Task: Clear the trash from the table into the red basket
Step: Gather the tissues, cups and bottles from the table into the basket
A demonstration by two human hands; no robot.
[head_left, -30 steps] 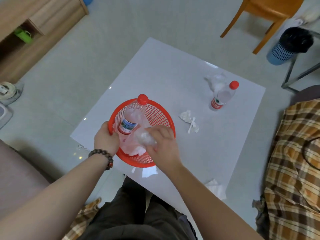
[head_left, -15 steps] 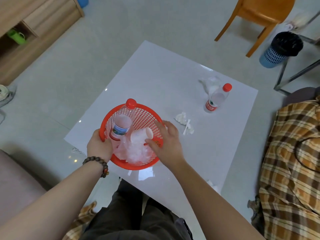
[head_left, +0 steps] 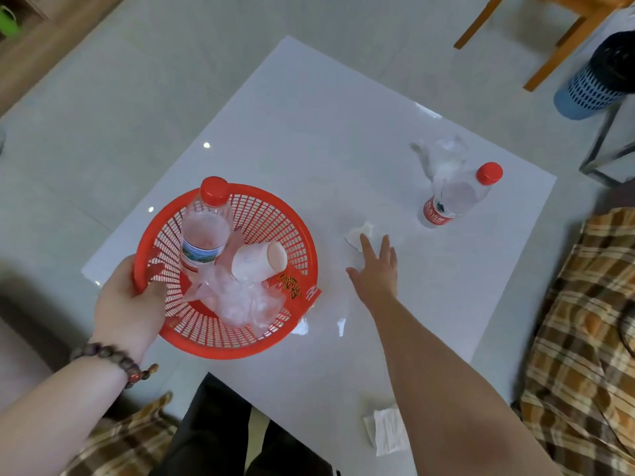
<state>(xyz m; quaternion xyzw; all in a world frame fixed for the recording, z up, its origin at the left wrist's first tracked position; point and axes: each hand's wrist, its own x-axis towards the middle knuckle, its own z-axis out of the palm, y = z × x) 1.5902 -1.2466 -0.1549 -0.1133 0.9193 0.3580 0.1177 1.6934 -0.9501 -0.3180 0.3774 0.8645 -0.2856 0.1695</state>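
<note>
White surface (head_left: 309,139): basket (head_left: 275,348) at near-left edge, left hand (head_left: 129,304) clasping its rim, holds bottle, cup, plastic (roughly half done); right hand (head_left: 376,273), fingers spread and empty, nears tissue (head_left: 359,234); second bottle (head_left: 453,197), wrapper (head_left: 439,154), napkin (head_left: 386,431) remain.

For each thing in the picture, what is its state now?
red basket: held at its rim, tilted
left hand: gripping the basket rim
right hand: open, reaching toward the crumpled tissue
bottle in basket: capped, leaning
paper cup: on its side, in basket
bottle on table: capped, upright
crumpled tissue: on table
folded napkin: on table
</note>
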